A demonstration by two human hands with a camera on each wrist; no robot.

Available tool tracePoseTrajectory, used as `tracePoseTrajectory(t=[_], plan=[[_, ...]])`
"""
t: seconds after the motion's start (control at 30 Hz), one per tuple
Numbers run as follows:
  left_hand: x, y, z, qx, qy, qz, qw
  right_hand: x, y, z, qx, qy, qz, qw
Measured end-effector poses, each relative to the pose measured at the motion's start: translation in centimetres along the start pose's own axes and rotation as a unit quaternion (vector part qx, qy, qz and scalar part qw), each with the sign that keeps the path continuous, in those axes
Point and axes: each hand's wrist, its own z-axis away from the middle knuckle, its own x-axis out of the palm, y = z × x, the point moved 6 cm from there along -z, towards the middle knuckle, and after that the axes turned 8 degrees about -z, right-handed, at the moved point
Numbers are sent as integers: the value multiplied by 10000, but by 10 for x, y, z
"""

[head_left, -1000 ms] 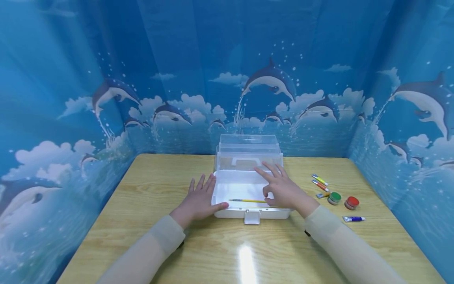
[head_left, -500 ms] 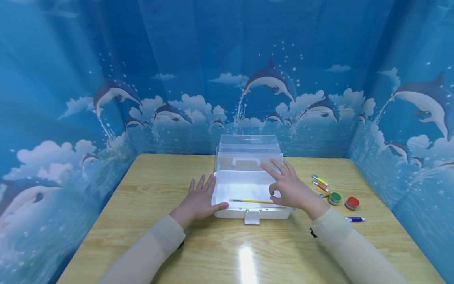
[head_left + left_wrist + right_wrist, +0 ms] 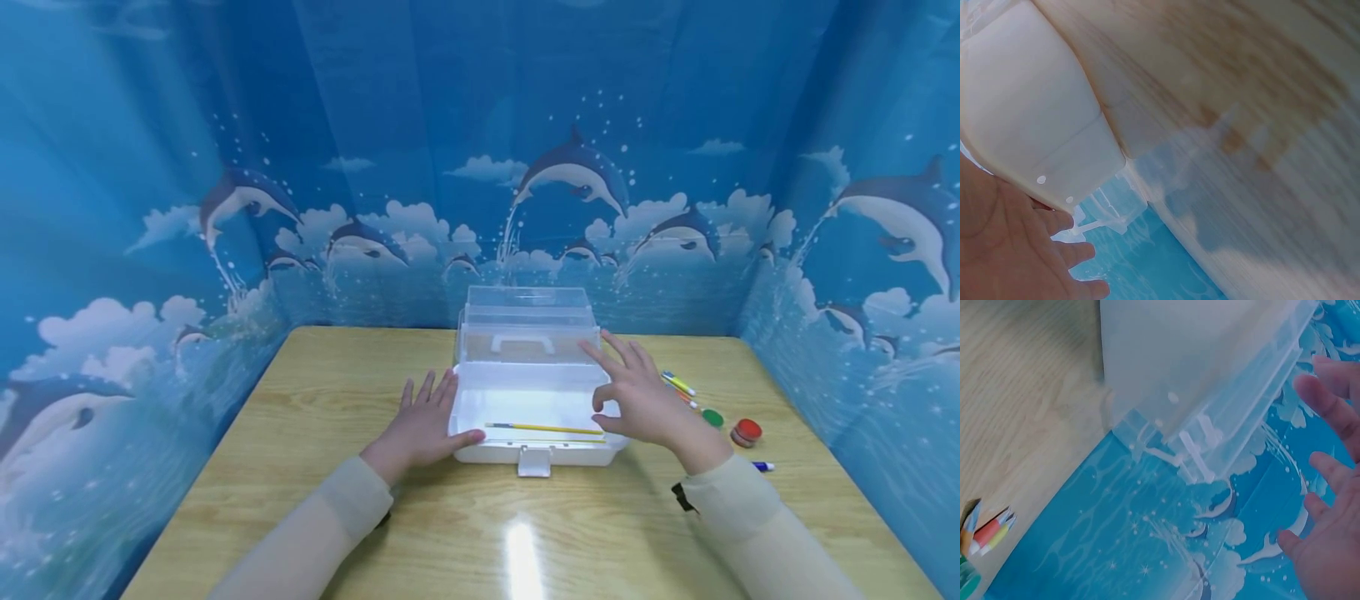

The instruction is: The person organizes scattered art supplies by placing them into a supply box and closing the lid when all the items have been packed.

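Observation:
A white plastic box (image 3: pixel 487 452) stands on the table with its clear lid (image 3: pixel 525 317) tipped back. Inside, near the front wall, lies a yellow-handled paintbrush (image 3: pixel 555 429). A thin yellow line, perhaps a second brush, runs close to the front rim. My left hand (image 3: pixel 420 425) rests against the box's left side, fingers spread and thumb over the front left corner. Over the right edge is my right hand (image 3: pixel 652 408), thumb and index finger bent toward each other with nothing between them, the other fingers extended. The left wrist view shows the left fingers touching the box wall (image 3: pixel 1029 106).
Right of the box lie a yellow paint tube (image 3: pixel 678 383), a partly hidden orange tube (image 3: pixel 687 401), a green-lidded jar (image 3: pixel 712 417), a red-lidded jar (image 3: pixel 746 432) and a partly covered blue tube (image 3: pixel 763 467). A dolphin-print curtain (image 3: pixel 420 167) surrounds the wooden table (image 3: pixel 322 383).
My right hand has moved right, away from the paintbrush, uncovering its handle end and covering part of the paints. The left hand stays at the box's side.

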Motion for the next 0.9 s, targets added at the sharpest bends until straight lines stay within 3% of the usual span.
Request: tracePoseTrajectory(t=[0.47,0.77,0.9], plan=[[2,0,0,-24,19,96,9999,-20,24,36,526,354,-306,9975],[3,-1,-1,-26,15,114,9999,-25,42,61,466,889,-381,9942],[3,-2,-2,-69,-10,27,10000,-24,47,68,529,938,-350,9936]])
